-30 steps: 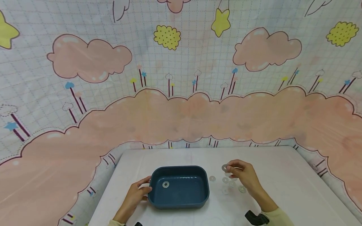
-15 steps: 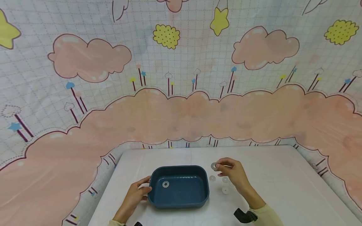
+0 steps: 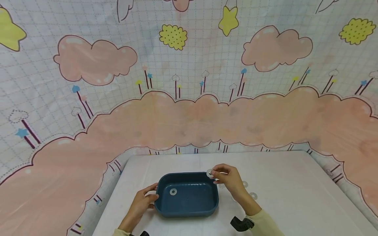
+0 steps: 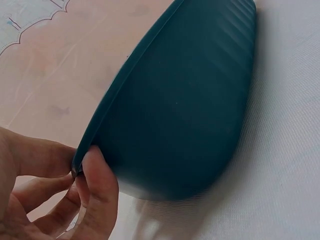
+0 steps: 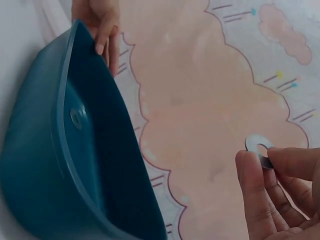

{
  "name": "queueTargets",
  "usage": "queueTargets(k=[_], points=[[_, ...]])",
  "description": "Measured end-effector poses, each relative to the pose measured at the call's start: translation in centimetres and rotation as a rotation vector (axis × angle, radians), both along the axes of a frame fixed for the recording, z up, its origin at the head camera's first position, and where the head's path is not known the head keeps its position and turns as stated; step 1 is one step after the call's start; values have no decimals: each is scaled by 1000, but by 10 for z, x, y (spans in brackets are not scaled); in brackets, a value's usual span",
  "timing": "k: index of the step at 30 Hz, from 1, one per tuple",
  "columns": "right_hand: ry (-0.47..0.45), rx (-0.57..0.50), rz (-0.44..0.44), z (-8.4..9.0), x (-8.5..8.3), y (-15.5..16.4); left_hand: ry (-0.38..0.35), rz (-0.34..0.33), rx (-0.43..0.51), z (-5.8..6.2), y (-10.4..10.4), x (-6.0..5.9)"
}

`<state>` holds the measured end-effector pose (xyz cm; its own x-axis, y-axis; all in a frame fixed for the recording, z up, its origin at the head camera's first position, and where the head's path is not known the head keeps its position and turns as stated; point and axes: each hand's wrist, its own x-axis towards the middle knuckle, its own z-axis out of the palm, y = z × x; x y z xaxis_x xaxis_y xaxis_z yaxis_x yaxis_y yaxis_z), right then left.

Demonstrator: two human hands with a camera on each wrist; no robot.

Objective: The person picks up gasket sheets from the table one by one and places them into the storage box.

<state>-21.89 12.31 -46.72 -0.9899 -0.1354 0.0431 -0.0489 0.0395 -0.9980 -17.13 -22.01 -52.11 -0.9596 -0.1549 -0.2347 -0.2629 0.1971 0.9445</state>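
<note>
White cloth covers our bench (image 3: pixel 283 183), and behind it hangs a backdrop (image 3: pixel 189 108) printed with pink clouds and yellow stars. On the bench sits a dark blue tub (image 3: pixel 186 196), the biggest thing we are working with. Our left hand (image 3: pixel 141 205) steadies it at its left end, the fingers curled over the rim and the thumb against the outer wall. One washer in the tub (image 3: pixel 173 191) lies flat on the floor, left of the middle, so we judge that part of the sorting is done.

Our right hand (image 3: pixel 229 180) hangs at the tub's far right corner, the thumb and forefinger pinching a second washer (image 3: pixel 210 173) by its edge, above the rim and not yet let go. The other fingers are loosely bent.

Loose washers (image 3: pixel 253 196) lie on the cloth to the right of the tub, partly hidden by our right hand; we can make out at least two, so we reckon most of the job is left.
</note>
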Motion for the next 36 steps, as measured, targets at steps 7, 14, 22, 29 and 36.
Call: queueTargets(k=[7, 14, 22, 29, 36], points=[[-47, -49, 60, 2, -2, -19, 2, -1, 6, 0, 0, -1], [-95, -121, 114, 2, -6, -38, 3, -2, 3, 1, -1, -3], [-146, -177, 181, -3, -11, -60, 6, -13, 15, 0, -2, -5], [-183, -200, 245, -10, -12, -81, 2, -16, 18, 3, -1, -5], [-226, -201, 266, -20, -12, -99, 0, -19, 16, 4, 0, -3]])
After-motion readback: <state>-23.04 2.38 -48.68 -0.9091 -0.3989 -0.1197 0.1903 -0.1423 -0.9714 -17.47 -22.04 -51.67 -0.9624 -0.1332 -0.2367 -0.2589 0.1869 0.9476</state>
